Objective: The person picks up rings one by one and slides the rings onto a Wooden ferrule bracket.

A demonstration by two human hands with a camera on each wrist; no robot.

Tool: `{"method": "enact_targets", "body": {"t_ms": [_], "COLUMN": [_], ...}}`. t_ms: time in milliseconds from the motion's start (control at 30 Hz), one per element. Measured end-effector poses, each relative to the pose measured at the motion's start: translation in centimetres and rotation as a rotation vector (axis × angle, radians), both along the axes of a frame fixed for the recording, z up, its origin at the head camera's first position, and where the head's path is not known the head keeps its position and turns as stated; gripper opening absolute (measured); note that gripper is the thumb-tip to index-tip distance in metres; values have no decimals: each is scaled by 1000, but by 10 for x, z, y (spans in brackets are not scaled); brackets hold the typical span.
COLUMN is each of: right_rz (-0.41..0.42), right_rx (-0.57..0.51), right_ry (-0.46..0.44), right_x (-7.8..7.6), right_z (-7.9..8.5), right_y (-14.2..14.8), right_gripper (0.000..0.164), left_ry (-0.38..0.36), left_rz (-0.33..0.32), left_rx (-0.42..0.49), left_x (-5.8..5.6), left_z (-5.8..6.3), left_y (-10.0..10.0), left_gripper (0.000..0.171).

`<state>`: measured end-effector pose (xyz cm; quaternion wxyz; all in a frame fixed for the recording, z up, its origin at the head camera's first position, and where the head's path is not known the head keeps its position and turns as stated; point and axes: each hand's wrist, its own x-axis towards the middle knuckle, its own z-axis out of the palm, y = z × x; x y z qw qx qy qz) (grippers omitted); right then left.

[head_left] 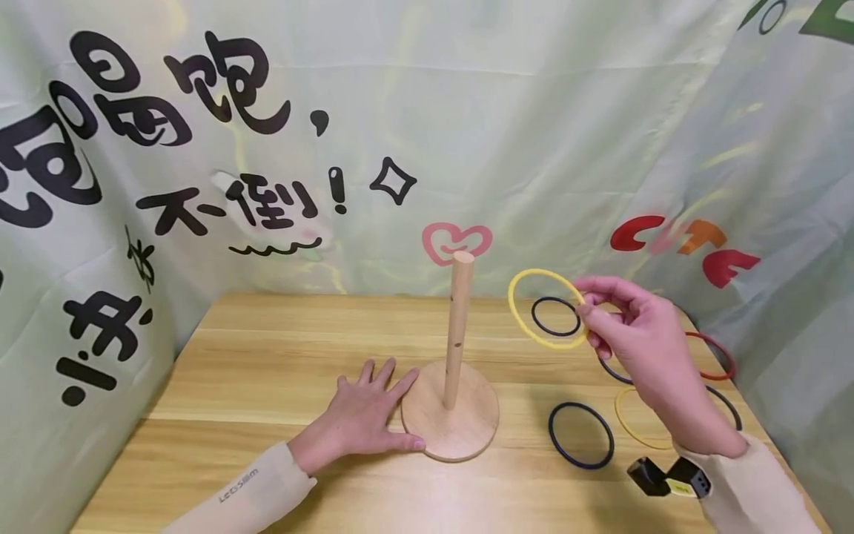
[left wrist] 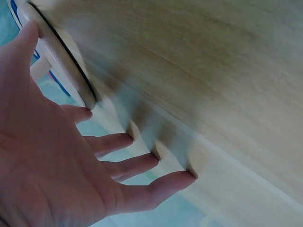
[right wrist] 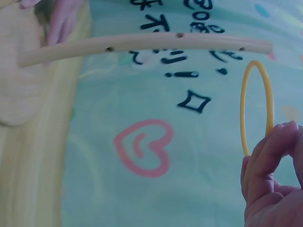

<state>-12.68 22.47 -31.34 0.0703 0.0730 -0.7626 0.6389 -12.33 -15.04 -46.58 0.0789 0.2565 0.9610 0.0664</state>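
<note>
My right hand [head_left: 643,345] pinches a thin yellow ring [head_left: 511,300] between thumb and fingers, up in the air to the right of a wooden post [head_left: 457,326]. In the right wrist view the yellow ring [right wrist: 243,111] stands edge-on near the post's top end, apart from it. The post rises upright from a round wooden base [head_left: 474,426] on the table. My left hand [head_left: 365,419] lies at the base's left side, fingers spread, the thumb and index finger touching its rim. The left wrist view shows this hand [left wrist: 61,161] with its other fingertips down on the tabletop.
Several rings lie at the table's right: a dark blue ring [head_left: 551,434] in front, a yellow ring [head_left: 617,408], a red ring [head_left: 732,363] and other dark ones, partly hidden by my right arm. A small black device [head_left: 649,477] sits by the right sleeve. Printed cloth [head_left: 534,148] walls the table.
</note>
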Motion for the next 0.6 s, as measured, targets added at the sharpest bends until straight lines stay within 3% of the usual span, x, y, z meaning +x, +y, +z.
{"method": "enact_targets", "body": {"t_ms": [233,400,600], "right_rz": [19,52,71], "right_rx": [-70,-164,-191], "right_ry": [42,82,106], "right_x": [3,3,2], "right_z": [33,51,62], "right_y": [-13,-26,-45], "right_gripper": [25,26,25], "left_ry": [36,16,10], "left_rz": [-11,-7,-3], "left_rx": [-16,-7,-10], "left_x": [-2,-2,-1], "left_z": [-9,-6,-2], "left_y": [-1,1,1], "left_gripper": [117,117,116]}}
